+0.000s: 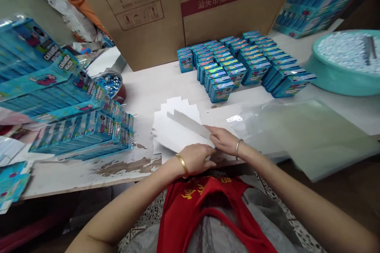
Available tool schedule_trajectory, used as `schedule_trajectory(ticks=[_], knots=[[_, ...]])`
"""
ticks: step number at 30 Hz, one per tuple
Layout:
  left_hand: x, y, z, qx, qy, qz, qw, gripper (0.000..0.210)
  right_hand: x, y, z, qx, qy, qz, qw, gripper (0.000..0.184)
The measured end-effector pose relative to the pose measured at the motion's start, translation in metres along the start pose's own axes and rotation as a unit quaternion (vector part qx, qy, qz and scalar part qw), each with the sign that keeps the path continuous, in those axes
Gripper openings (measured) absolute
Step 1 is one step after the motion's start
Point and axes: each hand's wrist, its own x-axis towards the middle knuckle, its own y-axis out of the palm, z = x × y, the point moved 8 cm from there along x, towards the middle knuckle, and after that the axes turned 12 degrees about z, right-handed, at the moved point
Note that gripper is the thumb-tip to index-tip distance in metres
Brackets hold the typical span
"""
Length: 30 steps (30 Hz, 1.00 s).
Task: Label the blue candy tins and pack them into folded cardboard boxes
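Note:
A flat white cardboard blank (175, 126) with notched edges lies on the table before me, one side of it raised in a fold. My right hand (224, 140) is closed on the raised flap at its right end. At the near edge, my left hand (197, 159) has its fingers bent round the same cardboard, the thumb slightly apart; the fingertips are partly hidden. Just beyond the blank stand rows of small blue candy boxes (221, 91).
Wrapped blue box packs (74, 106) are stacked at left, beside a bowl of blue-wrapped sweets (111, 84). Clear plastic sheets (332, 130) overhang the table edge at right. Behind them sits a teal basin (335, 81) of white pieces. A large carton (166, 43) blocks the back.

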Motion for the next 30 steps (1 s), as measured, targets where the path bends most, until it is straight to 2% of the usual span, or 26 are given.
schedule_trajectory(ticks=[2, 4, 5, 6, 8, 10, 11, 14, 18, 21, 25, 30], knots=[[-0.008, -0.028, 0.007, 0.002, 0.014, -0.107, 0.994, 0.033, -0.001, -0.009, -0.005, -0.125, 0.017, 0.04, 0.991, 0.056], [-0.017, -0.055, 0.038, 0.026, -0.022, -0.21, 0.977, 0.04, -0.002, -0.01, -0.006, -0.227, 0.017, 0.058, 0.972, 0.057], [-0.018, -0.062, 0.056, 0.044, -0.038, -0.222, 0.973, 0.041, -0.003, -0.007, -0.004, -0.265, 0.006, 0.059, 0.962, 0.057], [-0.016, -0.064, 0.075, 0.048, -0.054, -0.201, 0.977, 0.041, -0.004, -0.004, -0.002, -0.296, -0.009, 0.053, 0.954, 0.057], [-0.008, -0.053, 0.106, 0.027, -0.056, -0.108, 0.992, 0.041, -0.008, 0.003, 0.004, -0.337, -0.032, 0.028, 0.94, 0.055], [-0.002, -0.039, 0.119, 0.019, -0.036, -0.033, 0.999, 0.04, -0.011, 0.007, 0.009, -0.351, -0.041, 0.003, 0.935, 0.048], [-0.001, -0.034, 0.119, 0.036, -0.028, -0.017, 0.999, 0.039, -0.012, 0.008, 0.01, -0.349, -0.039, -0.004, 0.936, 0.045], [0.006, -0.027, 0.113, 0.138, -0.051, -0.024, 0.989, 0.034, -0.009, 0.006, 0.009, -0.318, 0.002, -0.008, 0.948, 0.044], [0.018, -0.026, 0.105, 0.223, -0.082, -0.032, 0.971, 0.025, 0.005, 0.001, 0.005, -0.287, 0.084, 0.018, 0.954, 0.024], [0.027, -0.025, 0.104, 0.245, -0.056, 0.009, 0.968, 0.019, 0.015, -0.001, 0.008, -0.301, 0.111, 0.034, 0.947, 0.02], [0.036, -0.025, 0.103, 0.246, -0.016, 0.058, 0.967, 0.015, 0.023, 0.003, 0.01, -0.334, 0.119, 0.068, 0.933, 0.024], [0.048, -0.021, 0.101, 0.242, -0.033, 0.071, 0.967, 0.015, 0.032, 0.014, 0.006, -0.372, 0.121, 0.09, 0.916, 0.03]])
